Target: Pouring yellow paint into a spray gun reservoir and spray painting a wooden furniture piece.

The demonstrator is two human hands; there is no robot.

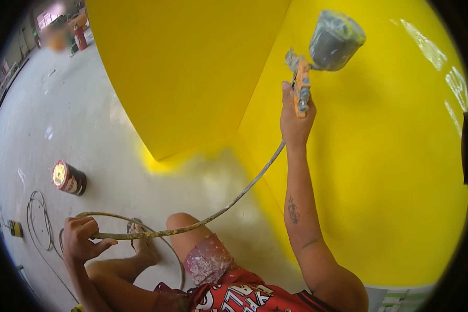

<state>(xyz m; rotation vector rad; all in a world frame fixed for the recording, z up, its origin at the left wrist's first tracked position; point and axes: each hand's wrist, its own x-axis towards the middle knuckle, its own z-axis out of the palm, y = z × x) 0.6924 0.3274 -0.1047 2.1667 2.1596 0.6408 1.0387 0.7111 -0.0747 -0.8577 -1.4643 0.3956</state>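
The step in hand appeared to be the spray-coating of two yellow surfaces, a broad panel [385, 182] at three o'clock and a folded-in sheet [192, 62] at eleven; whether paint was leaving the nozzle could not be told. The spray gun [303, 86] stood between one and two o'clock, its grey cup [337, 44] tilted off toward one. The next move seemed to call for a level, even pass, with the hose [234, 202] kept off the coated faces. The right arm rose nearly straight from five o'clock, and the right hand [295, 122] was clamped on the gun's handle, thumb uppermost, the trigger fingers hidden. Well apart from it, at eight o'clock, the left hand [81, 238] was bent at the wrist and closed around the hose, thumb extended toward three. A can [69, 178] stood near nine o'clock on the pale floor [114, 187].
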